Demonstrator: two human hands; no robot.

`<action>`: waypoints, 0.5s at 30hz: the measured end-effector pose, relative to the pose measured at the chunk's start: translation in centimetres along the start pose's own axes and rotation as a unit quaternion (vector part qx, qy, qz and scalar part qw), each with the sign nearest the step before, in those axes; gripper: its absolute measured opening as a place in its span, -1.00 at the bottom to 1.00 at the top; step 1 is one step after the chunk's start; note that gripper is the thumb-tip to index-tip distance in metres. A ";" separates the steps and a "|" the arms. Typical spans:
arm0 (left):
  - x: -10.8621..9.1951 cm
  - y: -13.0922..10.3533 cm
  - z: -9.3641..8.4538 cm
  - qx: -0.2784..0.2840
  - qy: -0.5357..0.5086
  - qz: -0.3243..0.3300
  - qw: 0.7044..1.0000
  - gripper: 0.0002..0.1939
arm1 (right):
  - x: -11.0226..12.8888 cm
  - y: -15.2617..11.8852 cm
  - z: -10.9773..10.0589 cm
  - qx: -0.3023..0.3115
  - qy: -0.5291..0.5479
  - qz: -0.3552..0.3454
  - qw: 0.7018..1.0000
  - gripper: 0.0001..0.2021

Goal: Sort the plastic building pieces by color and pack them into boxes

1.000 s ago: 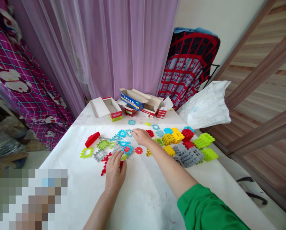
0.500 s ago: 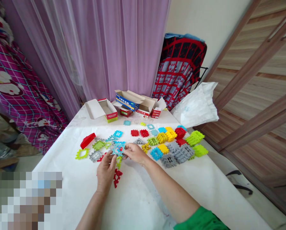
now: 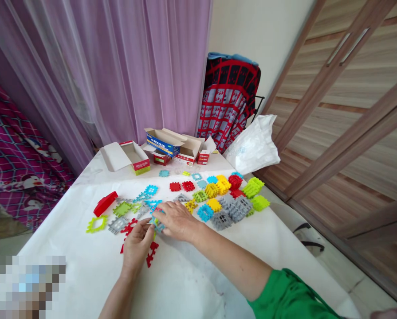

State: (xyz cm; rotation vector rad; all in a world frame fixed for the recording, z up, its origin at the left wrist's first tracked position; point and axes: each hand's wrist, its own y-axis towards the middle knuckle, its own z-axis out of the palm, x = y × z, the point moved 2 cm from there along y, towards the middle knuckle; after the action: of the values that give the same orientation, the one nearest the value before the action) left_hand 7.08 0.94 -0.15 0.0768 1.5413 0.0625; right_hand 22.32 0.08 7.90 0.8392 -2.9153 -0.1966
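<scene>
Between my two hands is a light blue interlocking piece (image 3: pixel 157 224), partly covered by fingers. My left hand (image 3: pixel 138 241) pinches its left side with thumb and fingers. My right hand (image 3: pixel 175 220) lies over its top and right side, fingers bent round it. Just below are a red triangular piece (image 3: pixel 152 254) and a bit of lime green. A red piece (image 3: pixel 129 226) is by my left fingertips, with a grey piece (image 3: pixel 117 224) and a green square piece (image 3: pixel 122 208) further left. Another blue piece (image 3: pixel 154 204) shows behind my right fingers.
Stacks of grey (image 3: pixel 234 208), yellow (image 3: pixel 222 184), red (image 3: pixel 235 181) and green pieces (image 3: pixel 253 187) stand at the right. A red block (image 3: pixel 105 204) and a lime frame (image 3: pixel 97 224) lie left. Open boxes (image 3: pixel 141 165) and a white bag (image 3: pixel 253 144) are at the back.
My right hand has shifted from pinching the blue piece's right edge to covering its top. The blue piece is lower and more hidden. The whole view has swung to the right.
</scene>
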 end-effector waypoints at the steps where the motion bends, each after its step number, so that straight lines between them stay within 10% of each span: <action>1: 0.0 0.0 0.0 0.002 0.008 0.002 1.000 -0.47 | 0.0 0.0 0.1 -0.001 -0.005 0.004 1.000 -0.58; 15: -0.2 -0.2 -1.4 -0.050 0.165 0.058 0.983 -0.47 | -2.2 -1.8 -0.7 0.016 0.050 0.088 0.995 -0.51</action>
State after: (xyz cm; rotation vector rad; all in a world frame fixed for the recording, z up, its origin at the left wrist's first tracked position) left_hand 5.71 0.76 -0.01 0.0793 1.8619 0.2561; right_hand 25.24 -0.35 8.21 0.5737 -2.8838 -0.0921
